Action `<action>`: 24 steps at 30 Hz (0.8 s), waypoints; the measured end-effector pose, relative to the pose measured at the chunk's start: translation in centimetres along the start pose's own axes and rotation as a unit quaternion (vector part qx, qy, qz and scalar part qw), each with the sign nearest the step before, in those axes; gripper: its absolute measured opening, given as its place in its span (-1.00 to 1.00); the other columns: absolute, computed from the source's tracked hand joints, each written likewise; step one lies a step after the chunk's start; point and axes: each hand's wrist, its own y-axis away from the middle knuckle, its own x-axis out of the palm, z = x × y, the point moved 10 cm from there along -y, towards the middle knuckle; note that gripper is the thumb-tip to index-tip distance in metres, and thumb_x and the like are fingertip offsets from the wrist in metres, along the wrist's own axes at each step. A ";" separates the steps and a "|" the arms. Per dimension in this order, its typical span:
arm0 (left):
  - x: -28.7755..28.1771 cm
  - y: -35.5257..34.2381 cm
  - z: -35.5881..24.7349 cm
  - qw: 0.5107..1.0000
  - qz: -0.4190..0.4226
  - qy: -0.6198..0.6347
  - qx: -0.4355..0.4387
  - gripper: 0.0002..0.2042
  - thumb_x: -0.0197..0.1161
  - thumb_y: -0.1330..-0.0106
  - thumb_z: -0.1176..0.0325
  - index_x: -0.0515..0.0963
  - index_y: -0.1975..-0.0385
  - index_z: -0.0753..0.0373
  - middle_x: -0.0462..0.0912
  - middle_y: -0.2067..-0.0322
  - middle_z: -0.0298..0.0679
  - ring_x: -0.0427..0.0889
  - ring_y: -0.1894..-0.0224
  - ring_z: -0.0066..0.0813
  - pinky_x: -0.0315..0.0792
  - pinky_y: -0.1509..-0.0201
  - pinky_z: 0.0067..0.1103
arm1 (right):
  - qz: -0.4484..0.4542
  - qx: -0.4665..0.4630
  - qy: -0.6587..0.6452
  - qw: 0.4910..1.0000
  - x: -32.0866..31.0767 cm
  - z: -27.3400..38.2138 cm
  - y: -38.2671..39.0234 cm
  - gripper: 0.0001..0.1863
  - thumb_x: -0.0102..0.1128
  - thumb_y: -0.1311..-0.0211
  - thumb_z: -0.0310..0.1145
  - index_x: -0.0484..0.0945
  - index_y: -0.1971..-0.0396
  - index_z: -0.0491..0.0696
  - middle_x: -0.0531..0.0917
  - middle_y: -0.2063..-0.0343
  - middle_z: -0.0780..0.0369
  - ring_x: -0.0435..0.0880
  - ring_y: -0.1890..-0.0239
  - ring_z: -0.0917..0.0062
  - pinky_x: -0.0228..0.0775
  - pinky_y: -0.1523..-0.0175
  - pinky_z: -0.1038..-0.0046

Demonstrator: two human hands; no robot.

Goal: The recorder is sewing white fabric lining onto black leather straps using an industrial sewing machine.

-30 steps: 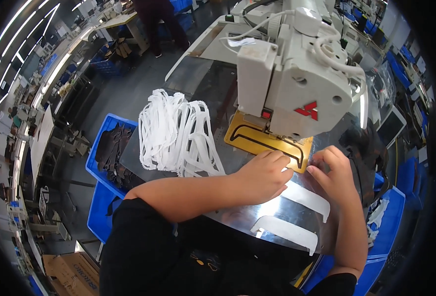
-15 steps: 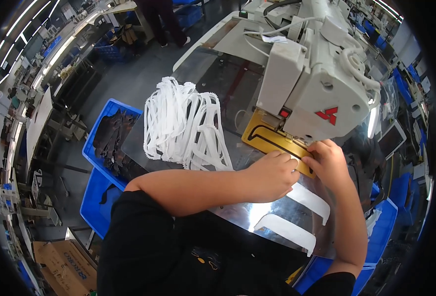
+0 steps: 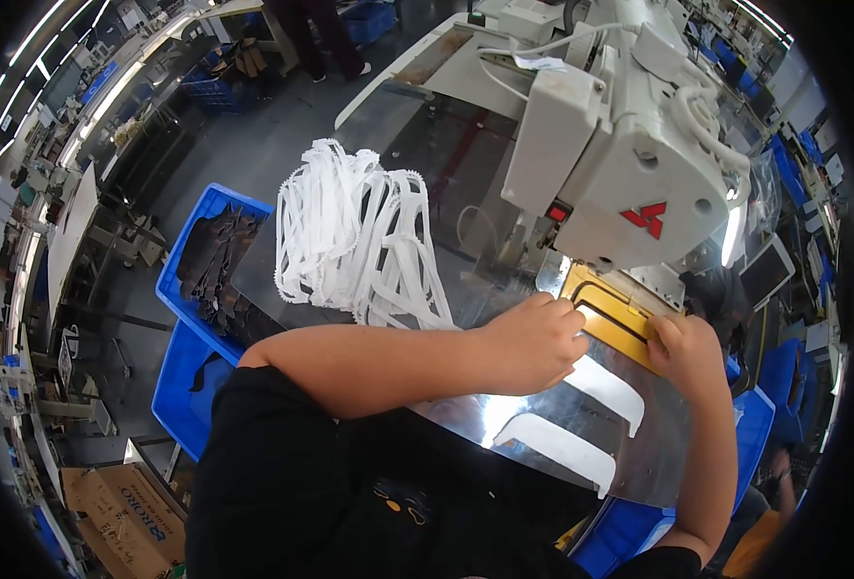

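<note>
A flat yellow template plate [image 3: 612, 335] with a long dark slot lies in front of the head of a white industrial sewing machine [image 3: 630, 179]. My right hand [image 3: 689, 349] grips the plate's right end, thumb and fingers closed on it. Close to the plate's left end is my left hand [image 3: 533, 343], its fingers curled closed; whatever they may hold is hidden. Two curved white strips [image 3: 608, 394] rest on the shiny table plate below my hands. Beyond my left forearm sits a bundle of white strips [image 3: 335, 236] with toothed edges.
On the left, a blue bin [image 3: 168, 275] holds dark pieces [image 3: 216, 265], with another blue bin [image 3: 171, 400] below it. A cardboard box [image 3: 123, 511] stands lower left. More blue bins [image 3: 760, 425] are at the right. A person [image 3: 316, 34] stands far back.
The yellow plate has shifted right and out from under the machine head, along with my right hand. My left hand stays nearly in place, now apart from my right.
</note>
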 end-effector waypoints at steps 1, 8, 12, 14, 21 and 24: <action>0.0 -0.1 0.0 1.000 0.000 0.000 0.001 -0.82 0.46 -0.29 0.25 0.69 0.32 0.22 0.63 0.22 -0.17 0.61 0.04 -0.21 0.45 -0.09 -0.33 | 0.000 0.001 0.001 1.000 0.2 -0.1 0.4 -0.71 0.47 -0.04 -0.49 0.69 0.18 -0.08 0.74 0.32 0.15 0.73 0.27 0.19 0.59 0.08 0.20; -0.1 -0.2 0.0 1.000 0.024 0.019 -0.007 -0.76 0.48 -0.33 0.24 0.65 0.26 0.28 0.63 0.16 -0.10 0.63 -0.02 -0.14 0.50 -0.16 -0.28 | -0.171 -0.031 0.118 0.978 -3.9 -0.8 0.3 -0.61 0.38 -0.07 -0.58 0.66 0.03 -0.15 0.74 0.21 0.12 0.73 0.20 0.20 0.56 0.07 0.19; 0.0 -0.1 0.4 0.999 0.037 0.019 -0.015 -0.76 0.49 -0.33 0.23 0.65 0.26 0.28 0.63 0.17 -0.12 0.63 -0.02 -0.15 0.50 -0.15 -0.29 | -0.150 0.046 0.063 0.986 -2.9 -1.6 1.2 -0.69 0.37 -0.17 -0.59 0.64 0.05 -0.17 0.71 0.11 0.07 0.70 0.09 0.11 0.57 -0.01 0.17; 0.0 -0.1 0.5 0.999 0.027 0.021 -0.016 -0.76 0.49 -0.32 0.23 0.64 0.26 0.27 0.62 0.18 -0.13 0.62 -0.01 -0.17 0.50 -0.15 -0.29 | -0.096 0.091 -0.039 0.990 -0.9 -1.3 2.4 -0.71 0.37 -0.21 -0.59 0.63 0.06 -0.17 0.70 0.08 0.06 0.70 0.06 0.06 0.57 -0.04 0.17; 0.1 -0.1 0.0 1.000 0.020 0.017 -0.014 -0.76 0.52 -0.29 0.23 0.62 0.29 0.23 0.59 0.19 -0.15 0.62 0.01 -0.21 0.50 -0.12 -0.33 | -0.030 0.142 -0.166 0.975 0.3 1.7 3.5 -0.65 0.38 -0.29 -0.50 0.54 -0.05 -0.17 0.60 -0.11 -0.03 0.66 -0.11 -0.04 0.55 -0.21 0.20; 0.2 0.0 0.4 0.999 0.018 0.029 -0.017 -0.76 0.52 -0.28 0.23 0.62 0.29 0.24 0.59 0.18 -0.15 0.62 0.02 -0.19 0.50 -0.12 -0.32 | -0.025 0.142 -0.178 0.973 0.6 2.1 2.4 -0.63 0.41 -0.28 -0.47 0.53 -0.04 -0.16 0.59 -0.10 -0.02 0.66 -0.10 -0.03 0.53 -0.24 0.21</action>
